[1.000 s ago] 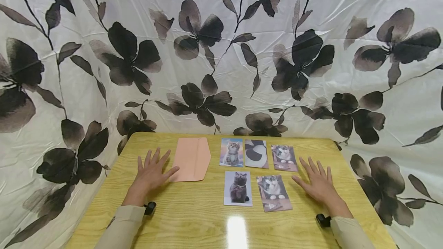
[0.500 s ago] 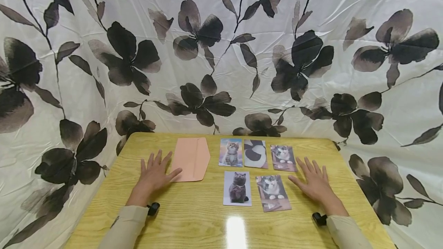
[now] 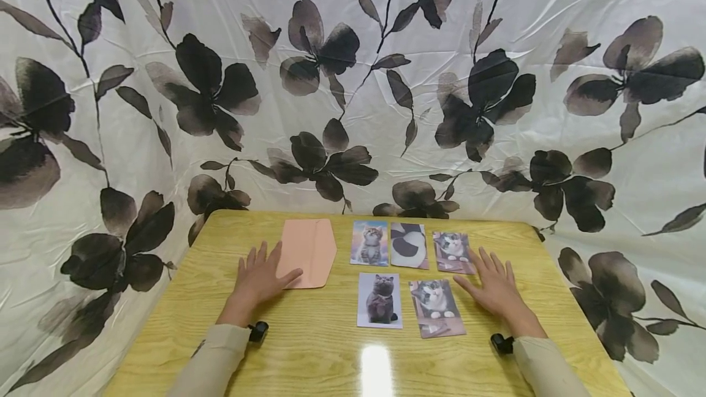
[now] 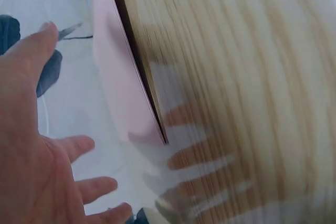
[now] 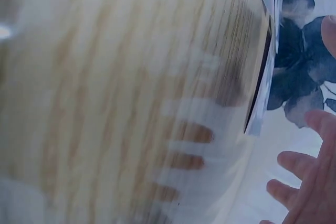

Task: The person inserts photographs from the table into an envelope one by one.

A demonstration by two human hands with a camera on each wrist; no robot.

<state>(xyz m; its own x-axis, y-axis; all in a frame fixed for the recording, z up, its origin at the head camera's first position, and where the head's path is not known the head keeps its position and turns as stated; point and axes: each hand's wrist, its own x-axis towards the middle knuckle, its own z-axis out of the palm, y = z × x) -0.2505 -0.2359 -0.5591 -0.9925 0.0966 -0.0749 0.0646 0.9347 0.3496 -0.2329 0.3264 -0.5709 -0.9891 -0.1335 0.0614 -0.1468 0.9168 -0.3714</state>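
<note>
Envelope [image 3: 309, 250] in matte-looking pink paper lies flat near the table's [image 3: 309, 354] far edge, left of its middle, a tapering flap reaching right beyond a crease. At its near-left corner the left hand [image 3: 261, 279] hovers, fingers wide apart and holding nothing, a pose that seems to leave the layout visible rather than grip it. Rightward, presumably spaced so every picture shows, come a kitten card [image 3: 369, 242] toward the far edge, a grey-cat card [image 3: 380, 301] nearer, a black-and-white card [image 3: 409, 245] (too abstract to say what it pictures), a slightly tilted white-and-grey cat card [image 3: 437, 308] and, farther back, its look-alike card [image 3: 452, 252], each thin and rectangular. Last, toward the right edge, the right hand [image 3: 496, 287] spreads equally wide, holding nothing; whether its index fingertip touches the look-alike card, I cannot tell. Glossy wood grain mirrors both hands' fingers.
</note>
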